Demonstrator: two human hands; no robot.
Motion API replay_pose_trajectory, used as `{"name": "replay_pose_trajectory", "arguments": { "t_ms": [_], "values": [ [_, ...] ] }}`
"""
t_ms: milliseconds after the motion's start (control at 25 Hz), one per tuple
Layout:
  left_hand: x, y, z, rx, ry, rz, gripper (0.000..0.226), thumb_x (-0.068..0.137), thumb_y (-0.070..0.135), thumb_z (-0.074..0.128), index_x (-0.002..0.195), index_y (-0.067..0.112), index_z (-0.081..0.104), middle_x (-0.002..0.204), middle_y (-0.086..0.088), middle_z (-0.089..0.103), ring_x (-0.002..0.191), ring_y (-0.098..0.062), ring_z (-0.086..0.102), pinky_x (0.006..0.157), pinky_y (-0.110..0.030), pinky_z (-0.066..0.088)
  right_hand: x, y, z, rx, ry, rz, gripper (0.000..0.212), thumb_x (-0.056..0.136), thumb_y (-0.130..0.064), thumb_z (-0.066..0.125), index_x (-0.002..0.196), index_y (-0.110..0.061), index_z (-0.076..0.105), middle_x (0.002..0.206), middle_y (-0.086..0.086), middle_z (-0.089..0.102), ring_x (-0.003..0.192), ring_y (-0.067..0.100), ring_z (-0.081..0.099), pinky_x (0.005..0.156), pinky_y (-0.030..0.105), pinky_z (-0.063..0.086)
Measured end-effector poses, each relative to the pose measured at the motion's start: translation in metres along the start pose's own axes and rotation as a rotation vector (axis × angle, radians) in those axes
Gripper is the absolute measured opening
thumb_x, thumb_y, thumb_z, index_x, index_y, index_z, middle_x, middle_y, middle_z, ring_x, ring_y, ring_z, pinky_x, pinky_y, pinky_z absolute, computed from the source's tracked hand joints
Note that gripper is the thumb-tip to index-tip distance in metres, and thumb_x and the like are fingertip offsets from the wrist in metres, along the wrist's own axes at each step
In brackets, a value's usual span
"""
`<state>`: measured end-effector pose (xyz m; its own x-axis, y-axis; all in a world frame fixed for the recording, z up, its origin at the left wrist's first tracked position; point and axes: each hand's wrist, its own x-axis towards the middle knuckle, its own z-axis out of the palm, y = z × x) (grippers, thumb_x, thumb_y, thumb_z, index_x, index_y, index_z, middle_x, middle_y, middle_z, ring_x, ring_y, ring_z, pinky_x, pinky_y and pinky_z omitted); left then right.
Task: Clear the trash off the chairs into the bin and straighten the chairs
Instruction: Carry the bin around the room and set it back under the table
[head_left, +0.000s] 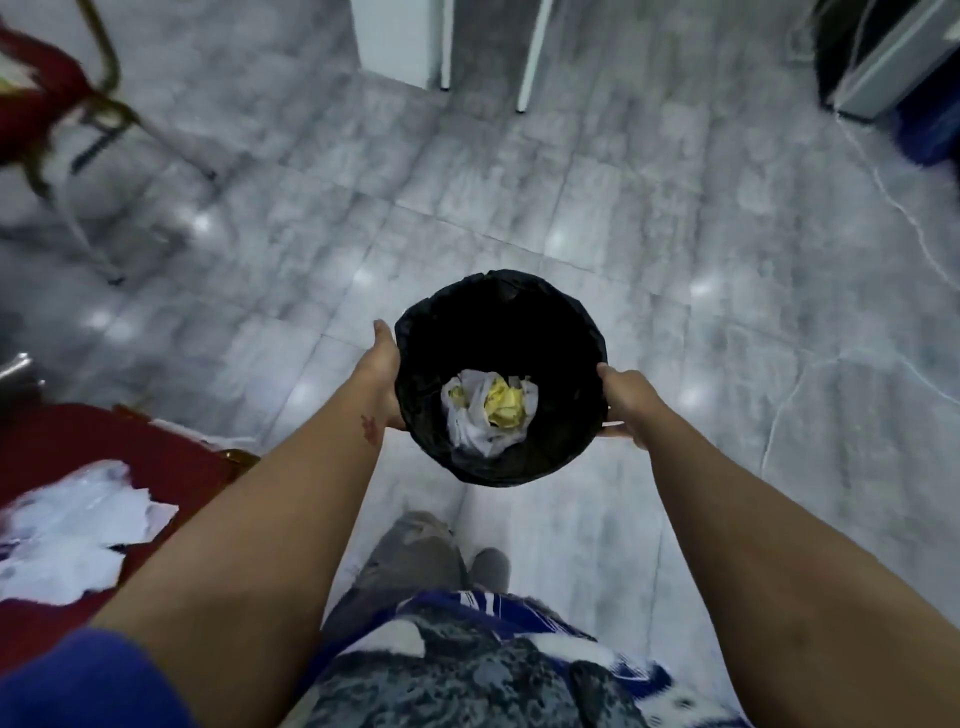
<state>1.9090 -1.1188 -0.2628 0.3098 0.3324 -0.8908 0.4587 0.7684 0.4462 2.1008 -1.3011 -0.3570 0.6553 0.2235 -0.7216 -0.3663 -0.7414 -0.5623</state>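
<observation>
With the left hand (382, 374) at nine o'clock on the bin (519, 322), fingers hidden, and the right hand (626, 402) pinching three, a slipped grip could spill it.

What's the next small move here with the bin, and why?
Probably set the bin down on the floor beside the near red chair. The left hand and the right hand both hold the bin's sides, so neither is free. White torn scraps lie on that chair's seat, not yet picked up.
</observation>
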Motion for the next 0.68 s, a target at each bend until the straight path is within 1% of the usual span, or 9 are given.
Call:
{"name": "replay_pose_trajectory", "arguments": {
  "t_ms": [120,240,280,320,400,440,520,600,680],
  "values": [
    [0.029,0.058,-0.017,-0.134,0.063,0.014,0.075,0.099,0.061,0.009,0.139,0.011,0.049,0.143,-0.009,0.048,0.118,-0.025,0.048,0.083,-0.042,0.036,0.056,-0.084,0.030,-0.133,-0.061,-0.066,0.052,0.099,-0.043,0.040,0.126,0.000,0.054,0.118,0.020,0.062,0.099,0.035,0.065,0.066,0.038,0.059],
    [0.070,0.117,-0.043,-0.257,0.112,-0.008,0.075,0.098,0.063,0.012,0.138,0.011,0.049,0.140,-0.010,0.050,0.124,-0.029,0.048,0.081,-0.045,0.037,0.105,-0.162,0.070,-0.242,-0.087,-0.117,0.054,0.097,-0.045,0.042,0.124,0.001,0.053,0.118,0.021,0.061,0.101,0.036,0.064,0.072,0.044,0.061],
    [0.081,0.139,-0.055,-0.305,0.139,-0.016,0.075,0.097,0.064,0.013,0.138,0.012,0.049,0.138,-0.010,0.052,0.120,-0.030,0.051,0.078,-0.046,0.038,0.117,-0.191,0.087,-0.276,-0.086,-0.125,0.055,0.096,-0.045,0.043,0.125,0.000,0.052,0.119,0.021,0.061,0.101,0.037,0.064,0.073,0.045,0.061],
    [0.092,0.160,-0.066,-0.357,0.168,-0.017,0.074,0.097,0.065,0.015,0.138,0.014,0.049,0.134,-0.010,0.053,0.109,-0.031,0.055,0.073,-0.046,0.040,0.129,-0.219,0.104,-0.305,-0.095,-0.142,0.056,0.095,-0.046,0.043,0.126,0.000,0.052,0.119,0.020,0.060,0.102,0.037,0.063,0.074,0.046,0.061],
    [0.112,0.196,-0.090,-0.440,0.223,-0.007,0.072,0.096,0.067,0.017,0.137,0.017,0.049,0.128,-0.006,0.054,0.085,-0.028,0.055,0.065,-0.046,0.042,0.149,-0.275,0.135,-0.344,-0.143,-0.171,0.055,0.095,-0.045,0.044,0.124,0.001,0.052,0.118,0.020,0.060,0.102,0.037,0.063,0.073,0.046,0.061],
    [0.121,0.214,-0.100,-0.467,0.249,-0.009,0.071,0.096,0.067,0.018,0.137,0.018,0.049,0.128,-0.006,0.053,0.086,-0.027,0.054,0.066,-0.045,0.043,0.161,-0.300,0.151,-0.373,-0.166,-0.183,0.054,0.094,-0.044,0.044,0.123,0.001,0.053,0.118,0.020,0.060,0.102,0.037,0.063,0.074,0.046,0.061],
    [0.133,0.243,-0.117,-0.527,0.305,-0.018,0.068,0.098,0.064,0.018,0.137,0.018,0.049,0.125,-0.006,0.052,0.101,-0.027,0.053,0.076,-0.046,0.040,0.178,-0.340,0.178,-0.432,-0.190,-0.221,0.056,0.092,-0.045,0.044,0.124,0.000,0.052,0.119,0.020,0.060,0.104,0.038,0.062,0.077,0.049,0.061],
    [0.146,0.272,-0.137,-0.599,0.325,-0.005,0.065,0.098,0.063,0.018,0.132,0.018,0.051,0.122,-0.006,0.052,0.107,-0.026,0.050,0.082,-0.048,0.039,0.201,-0.383,0.212,-0.508,-0.231,-0.282,0.066,0.086,-0.052,0.042,0.124,0.000,0.053,0.121,0.021,0.059,0.107,0.040,0.061,0.084,0.052,0.058],
    [0.166,0.302,-0.158,-0.651,0.362,0.021,0.064,0.098,0.063,0.018,0.129,0.018,0.052,0.131,-0.005,0.053,0.112,-0.027,0.051,0.083,-0.049,0.039,0.228,-0.433,0.256,-0.595,-0.251,-0.361,0.076,0.077,-0.059,0.038,0.123,-0.001,0.054,0.123,0.022,0.060,0.110,0.040,0.060,0.091,0.054,0.053]
  ]
}}
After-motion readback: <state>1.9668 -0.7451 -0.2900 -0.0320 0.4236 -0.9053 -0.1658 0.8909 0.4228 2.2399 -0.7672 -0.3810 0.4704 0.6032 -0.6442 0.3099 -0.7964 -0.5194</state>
